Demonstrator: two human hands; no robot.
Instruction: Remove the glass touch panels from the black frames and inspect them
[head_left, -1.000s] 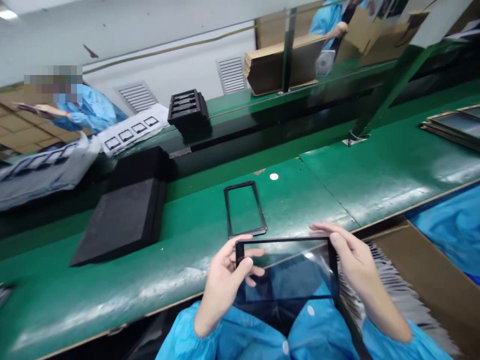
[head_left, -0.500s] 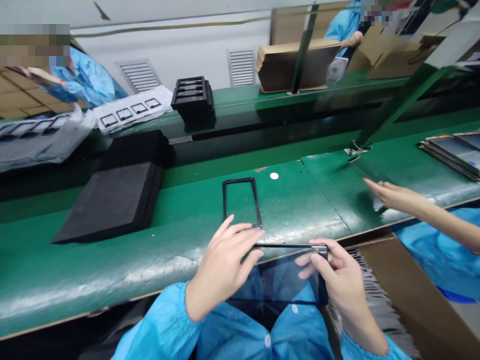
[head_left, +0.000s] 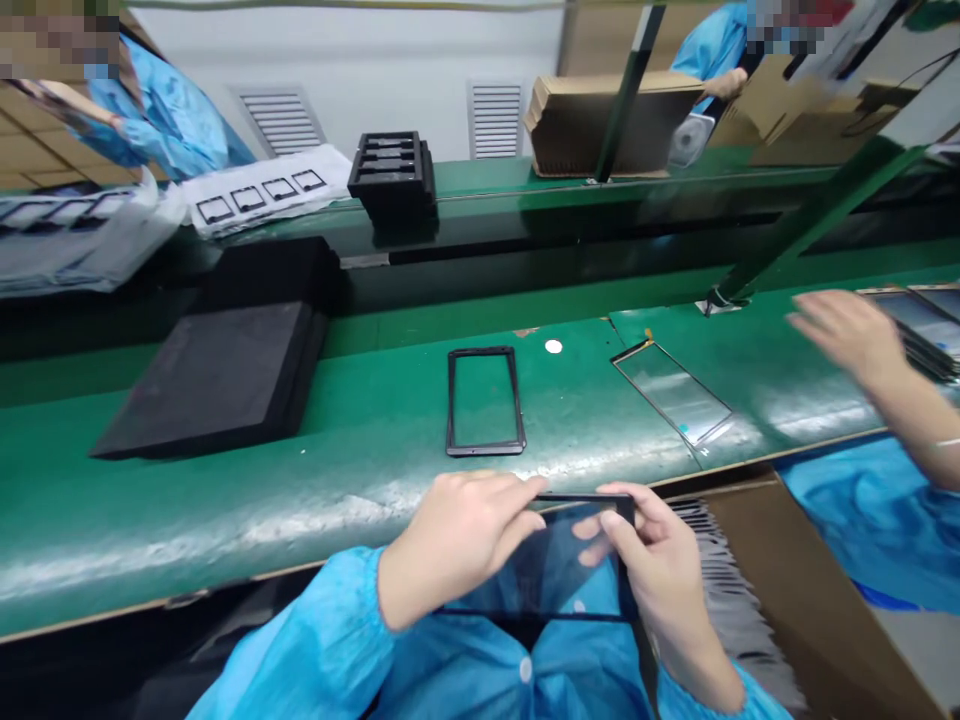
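Note:
I hold a thin glass panel (head_left: 555, 570) with a black border over my lap, just below the bench's front edge. My left hand (head_left: 457, 535) curls over its upper left part, fingers pressed on the top edge. My right hand (head_left: 656, 570) grips its right side, thumb on the face and fingers behind. An empty black rectangular frame (head_left: 484, 402) lies flat on the green bench (head_left: 360, 440) just beyond my hands. A second glass panel (head_left: 675, 392) lies at an angle on the bench to the right.
A stack of black foam sheets (head_left: 217, 375) sits at the left. A co-worker's hand (head_left: 851, 335) hovers at the right near a stack of panels (head_left: 926, 320). A cardboard box (head_left: 810, 590) stands at my right. Black trays (head_left: 394, 175) and cartons (head_left: 600, 120) sit beyond.
My hands drew the panel lower toward my lap and my left hand closed over its top. The co-worker's hand left a glass panel on the bench and pulled back right.

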